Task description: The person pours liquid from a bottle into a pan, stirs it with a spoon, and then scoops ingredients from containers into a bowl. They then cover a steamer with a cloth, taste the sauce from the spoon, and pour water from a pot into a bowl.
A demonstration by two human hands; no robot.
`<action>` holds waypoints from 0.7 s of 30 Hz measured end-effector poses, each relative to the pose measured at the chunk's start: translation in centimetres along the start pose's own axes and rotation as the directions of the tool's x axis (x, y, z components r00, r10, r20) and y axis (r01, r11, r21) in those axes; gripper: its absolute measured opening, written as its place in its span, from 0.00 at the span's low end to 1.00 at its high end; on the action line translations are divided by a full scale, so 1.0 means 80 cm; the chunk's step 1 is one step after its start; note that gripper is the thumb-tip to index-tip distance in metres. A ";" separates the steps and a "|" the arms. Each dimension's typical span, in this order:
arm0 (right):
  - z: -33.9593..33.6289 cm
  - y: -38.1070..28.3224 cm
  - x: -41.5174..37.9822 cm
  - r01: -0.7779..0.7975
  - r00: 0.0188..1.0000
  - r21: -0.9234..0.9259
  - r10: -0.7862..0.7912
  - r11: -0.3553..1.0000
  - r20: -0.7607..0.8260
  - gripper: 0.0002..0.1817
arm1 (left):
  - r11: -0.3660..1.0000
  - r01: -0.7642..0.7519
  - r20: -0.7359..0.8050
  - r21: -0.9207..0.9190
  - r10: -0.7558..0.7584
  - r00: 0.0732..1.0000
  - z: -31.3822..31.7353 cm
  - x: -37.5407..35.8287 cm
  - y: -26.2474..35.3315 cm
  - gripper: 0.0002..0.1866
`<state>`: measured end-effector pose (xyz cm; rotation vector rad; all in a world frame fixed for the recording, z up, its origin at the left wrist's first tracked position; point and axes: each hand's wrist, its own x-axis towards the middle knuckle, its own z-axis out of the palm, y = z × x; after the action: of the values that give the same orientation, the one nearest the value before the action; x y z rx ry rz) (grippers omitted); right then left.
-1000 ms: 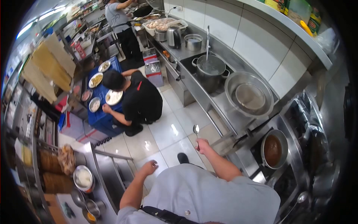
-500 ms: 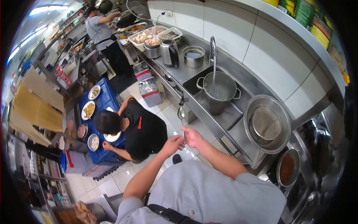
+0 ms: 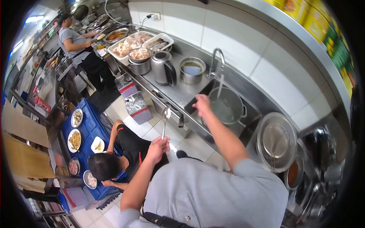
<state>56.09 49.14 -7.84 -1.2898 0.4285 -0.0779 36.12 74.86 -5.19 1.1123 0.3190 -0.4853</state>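
A metal spoon (image 3: 165,115) points upward, its handle held in the closed fingers of my left hand (image 3: 157,148). My right hand (image 3: 202,105) reaches over the left rim of a large metal pot (image 3: 227,107) in the sink; its fingers are curled, and what they hold, if anything, is too small to make out. Water runs from the curved faucet (image 3: 217,60) into the pot, which has water in it. Left of the faucet on the steel counter stand a smaller pot (image 3: 192,72) with liquid and a steel kettle (image 3: 162,68).
A person in black (image 3: 133,146) crouches by a blue table (image 3: 86,132) with plates of food. Another person (image 3: 76,43) stands at the far left. Trays of raw meat (image 3: 133,41) sit on the counter. A basin with a strainer (image 3: 276,142) is at right.
My hands have parted: the right has moved to the pot's rim, while the left has moved left with the spoon. The view has shifted, and the standing person's arm is lower.
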 end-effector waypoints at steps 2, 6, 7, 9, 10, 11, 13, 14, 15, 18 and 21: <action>-0.007 -0.007 0.091 0.018 0.987 0.272 0.026 0.962 -0.157 0.05 | 0.999 -0.018 -0.017 -0.043 0.018 1.000 -0.029 0.019 0.013 0.09; -0.049 0.027 0.259 -0.024 0.947 0.020 0.029 1.000 -0.321 0.20 | 0.992 -0.035 -0.189 -0.124 0.011 0.982 -0.080 0.054 0.029 0.08; -0.042 0.003 0.256 -0.077 0.939 0.210 0.142 0.975 -0.314 0.28 | 0.988 -0.038 -0.222 -0.152 0.004 0.975 -0.093 0.061 0.031 0.08; -0.059 0.016 0.311 -0.082 0.882 0.391 0.249 0.917 -0.401 0.28 | 0.981 -0.041 -0.308 -0.191 -0.020 0.951 -0.110 0.076 0.040 0.08; -0.046 0.000 0.298 0.062 0.860 0.225 0.062 0.972 -0.506 0.20 | 0.983 -0.041 -0.336 -0.177 -0.021 0.942 -0.122 0.087 0.041 0.07; -0.038 -0.019 0.289 0.035 0.822 0.337 0.165 0.941 -0.546 0.14 | 0.980 -0.048 -0.361 -0.194 -0.026 0.932 -0.135 0.098 0.043 0.07; -0.027 -0.038 0.272 0.038 0.753 0.203 0.106 0.978 -0.650 0.18 | 0.985 -0.049 -0.400 -0.166 -0.022 0.916 -0.157 0.121 0.049 0.07; -0.034 -0.036 0.282 0.008 0.756 0.141 0.087 0.990 -0.649 0.20 | 0.983 -0.058 -0.422 -0.172 -0.020 0.907 -0.166 0.134 0.052 0.08; -0.024 -0.053 0.273 0.027 0.738 0.085 0.037 0.996 -0.673 0.24 | 0.981 -0.059 -0.430 -0.184 -0.026 0.902 -0.173 0.147 0.061 0.08; -0.038 -0.085 0.295 0.063 0.797 0.182 0.061 0.981 -0.601 0.33 | 0.962 -0.110 -0.436 -0.250 -0.010 0.900 -0.190 0.179 0.091 0.08; -0.040 -0.096 0.298 0.055 0.819 0.252 0.101 0.966 -0.565 0.30 | 0.943 -0.136 -0.435 -0.303 -0.010 0.900 -0.202 0.202 0.115 0.07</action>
<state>78.28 37.04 -7.63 -0.9812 0.9242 -0.5011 54.61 89.42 -12.52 0.8913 0.7246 -0.1097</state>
